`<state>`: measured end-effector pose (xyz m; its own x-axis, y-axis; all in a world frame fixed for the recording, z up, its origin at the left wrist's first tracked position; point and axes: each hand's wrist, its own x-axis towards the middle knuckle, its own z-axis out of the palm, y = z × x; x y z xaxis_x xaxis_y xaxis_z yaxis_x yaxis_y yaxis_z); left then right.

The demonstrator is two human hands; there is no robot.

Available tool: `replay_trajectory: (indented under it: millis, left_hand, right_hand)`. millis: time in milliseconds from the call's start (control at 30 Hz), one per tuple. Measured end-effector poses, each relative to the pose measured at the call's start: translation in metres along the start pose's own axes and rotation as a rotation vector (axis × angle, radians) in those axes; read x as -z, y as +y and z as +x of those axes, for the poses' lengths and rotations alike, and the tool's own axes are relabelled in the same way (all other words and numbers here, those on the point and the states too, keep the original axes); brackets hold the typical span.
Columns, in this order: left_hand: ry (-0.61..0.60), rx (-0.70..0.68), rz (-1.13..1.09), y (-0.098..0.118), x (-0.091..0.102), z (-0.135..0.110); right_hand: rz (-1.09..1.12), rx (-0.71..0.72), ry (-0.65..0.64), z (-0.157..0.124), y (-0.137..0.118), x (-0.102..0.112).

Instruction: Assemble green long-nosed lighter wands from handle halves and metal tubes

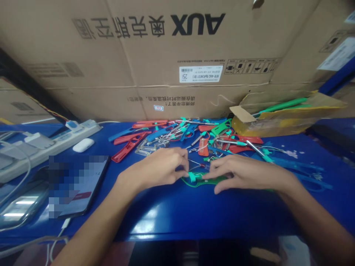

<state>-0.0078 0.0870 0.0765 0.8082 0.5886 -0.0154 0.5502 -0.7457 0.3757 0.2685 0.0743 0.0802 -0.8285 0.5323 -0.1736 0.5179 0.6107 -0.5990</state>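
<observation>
A green plastic lighter shell lies flat on the blue table between my hands. A teal trigger piece with thin pale wires sits at its left end. My left hand pinches at the teal piece with thumb and fingertips. From the other side, my right hand grips the green shell, its index finger pressing on the shell and thumb along the near edge. Just behind the shell lies a thin metal rod with a red and bluish end, like a small screwdriver. My fingers hide part of the shell's inside.
Behind my hands spreads a pile of red, blue and green lighter shells with metal tubes and wired parts. An open carton stands back right, a large cardboard box behind. Left are a phone, power strip and earbud case.
</observation>
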Motion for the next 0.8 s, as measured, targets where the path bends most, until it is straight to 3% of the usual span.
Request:
replay_trajectory:
  millis: [533, 800]
  left_hand:
    - [-0.056, 0.035, 0.110, 0.006, -0.008, 0.005]
    - [-0.055, 0.025, 0.086, 0.006, -0.009, 0.005]
  right_hand:
    - [0.003, -0.058, -0.120, -0.014, -0.009, 0.001]
    - [0.102, -0.001, -0.062, -0.018, -0.006, 0.003]
